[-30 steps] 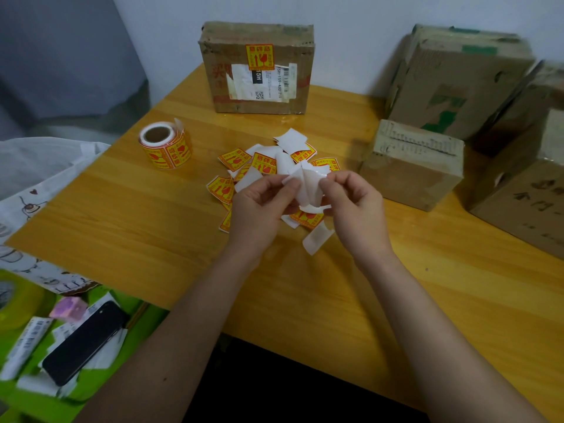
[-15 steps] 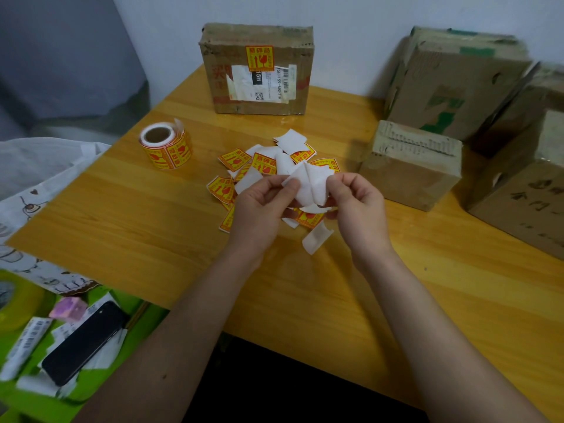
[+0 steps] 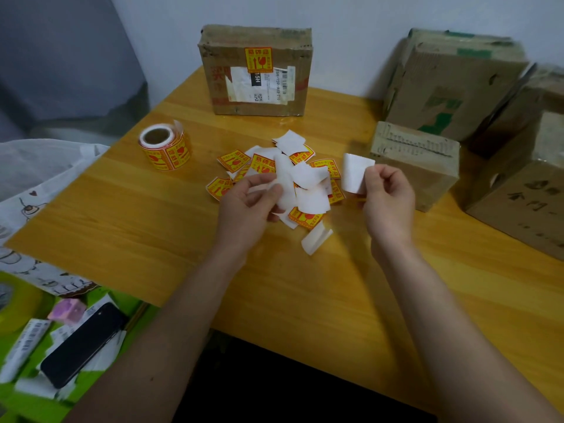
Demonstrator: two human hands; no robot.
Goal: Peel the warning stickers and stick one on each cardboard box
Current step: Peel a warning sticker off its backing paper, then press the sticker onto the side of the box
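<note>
Stickers (image 3: 276,178), cut loose and scattered yellow-and-red among white backing squares, lie in a heap at the middle of the wooden table (image 3: 122,215); take that heap as the landmark. Just above its near-left edge the left hand (image 3: 250,203) has its fingers curled around a white piece, seemingly the peeled-off backing; just right of the heap the right hand (image 3: 387,199) pinches a white-faced square (image 3: 354,175) between thumb and forefinger, probably a freed sticker seen from its glue side, though its printed face is hidden. Beyond the heap a box (image 3: 256,71) against the wall already bears a warning label (image 3: 258,60); right of the heap stands a small box (image 3: 418,163) with no label visible, close to the right hand, and further right are larger boxes (image 3: 457,83); left of the heap sits the sticker roll (image 3: 164,148). To do this step well, I judge: hold the sticker only by one corner so the glue stays clean; drop the backing clear of the unpeeled pieces; lay one edge on a flat face of the small box, then smooth across to avoid creases.
</note>
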